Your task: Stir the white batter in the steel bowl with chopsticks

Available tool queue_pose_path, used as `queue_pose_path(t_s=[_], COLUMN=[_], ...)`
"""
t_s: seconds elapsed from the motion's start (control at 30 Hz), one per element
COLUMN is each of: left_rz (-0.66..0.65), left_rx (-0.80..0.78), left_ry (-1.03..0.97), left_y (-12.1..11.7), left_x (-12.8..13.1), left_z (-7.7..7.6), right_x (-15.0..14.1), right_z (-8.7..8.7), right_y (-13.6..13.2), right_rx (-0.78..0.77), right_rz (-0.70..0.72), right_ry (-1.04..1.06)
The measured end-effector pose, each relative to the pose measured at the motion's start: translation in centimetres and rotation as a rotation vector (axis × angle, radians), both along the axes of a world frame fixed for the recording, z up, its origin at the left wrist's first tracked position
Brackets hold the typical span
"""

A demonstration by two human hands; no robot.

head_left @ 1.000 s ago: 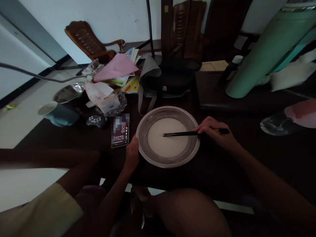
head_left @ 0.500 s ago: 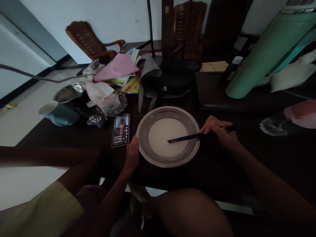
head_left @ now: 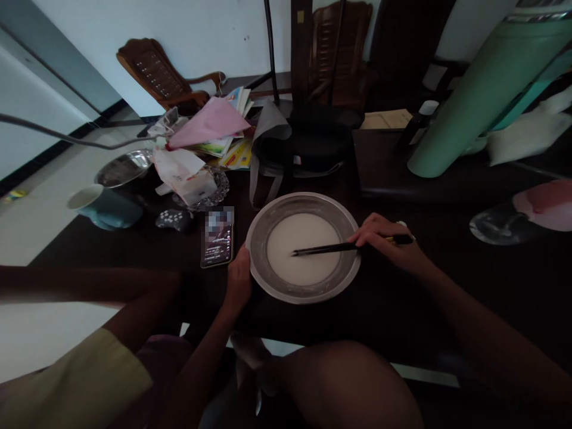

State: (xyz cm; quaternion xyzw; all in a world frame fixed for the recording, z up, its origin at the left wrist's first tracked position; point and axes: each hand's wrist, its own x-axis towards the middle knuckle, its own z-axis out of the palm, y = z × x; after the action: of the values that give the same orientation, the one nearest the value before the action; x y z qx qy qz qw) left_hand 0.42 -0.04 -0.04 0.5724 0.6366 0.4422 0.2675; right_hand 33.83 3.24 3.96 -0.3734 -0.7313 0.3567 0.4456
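A wide metal bowl (head_left: 305, 294) of white liquid (head_left: 304, 232) stands on the dark table in front of me. My left hand (head_left: 239, 275) grips its left rim. Dark chopsticks (head_left: 328, 248) are pinched in my right hand (head_left: 386, 238) at the bowl's right rim; they slant leftward, with their tips in the liquid. Just left of the bowl lies a phone (head_left: 217, 238) with its screen lit.
Left of the phone are a game controller (head_left: 173, 220), a blue mug (head_left: 106, 207) and another metal bowl (head_left: 123, 170). A black bag (head_left: 313, 149) lies behind the bowl. A tall green flask (head_left: 478, 101) stands at right. Another person's arm and sleeve (head_left: 84, 369) are at lower left.
My right hand has moved slightly left, and the chopstick tips have shifted left through the liquid. My left hand stays on the rim. The picture on the phone has changed.
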Motion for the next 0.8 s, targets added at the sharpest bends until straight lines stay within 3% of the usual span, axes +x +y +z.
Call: queue_pose_path(t_s=[0.13,0.33,0.47,0.63,0.8], left_rz=[0.000,0.066,0.107,0.033,0.002], left_rx=[-0.003,0.016,-0.015,0.024,-0.059], left_ry=[-0.009,0.017,0.162,0.392,0.515], left_y=[0.1,0.1,0.4,1.2,2.2], left_x=[0.0,0.1,-0.2,-0.9,-1.5], left_z=[0.0,0.7,1.4,2.1,2.7], right_x=[0.3,0.3,0.5,0.3,0.2], right_z=[0.1,-0.1,-0.2,-0.1,0.0], right_y=[0.0,0.1,0.1,0.1,0.2], right_rx=[-0.022,-0.021,-0.028,-0.013,0.000], right_rz=[-0.073,0.009,-0.069,-0.029,-0.047], right_ry=[0.063,0.020,0.050,0.027,0.045])
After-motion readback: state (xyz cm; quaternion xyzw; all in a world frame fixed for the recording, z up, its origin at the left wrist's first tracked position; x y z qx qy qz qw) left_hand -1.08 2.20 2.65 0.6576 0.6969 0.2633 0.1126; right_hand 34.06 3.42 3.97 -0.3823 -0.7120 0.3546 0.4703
